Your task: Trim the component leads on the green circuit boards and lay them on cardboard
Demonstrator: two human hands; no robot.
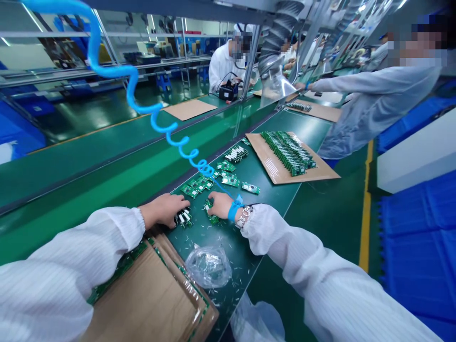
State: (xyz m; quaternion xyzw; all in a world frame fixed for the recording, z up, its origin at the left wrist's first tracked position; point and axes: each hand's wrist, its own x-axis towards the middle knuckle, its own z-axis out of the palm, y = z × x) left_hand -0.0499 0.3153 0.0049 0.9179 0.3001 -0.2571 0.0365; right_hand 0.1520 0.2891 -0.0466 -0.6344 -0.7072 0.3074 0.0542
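My left hand (166,209) rests on the green bench, fingers curled over a small circuit board with white connectors (183,218). My right hand (218,204) lies just to its right, fingers closed on another small green circuit board (213,219). A blue wrist strap (234,209) and a metal watch (244,216) sit on my right wrist, and a blue coiled cord (142,104) runs up from the strap. Several loose green boards (199,184) lie just beyond both hands.
Stacked cardboard sheets (149,294) with boards between them lie under my left forearm. A clear plastic bag (208,266) sits in front. A cardboard sheet with rows of boards (288,154) lies farther along. Other people in white coats (370,102) work at the bench beyond.
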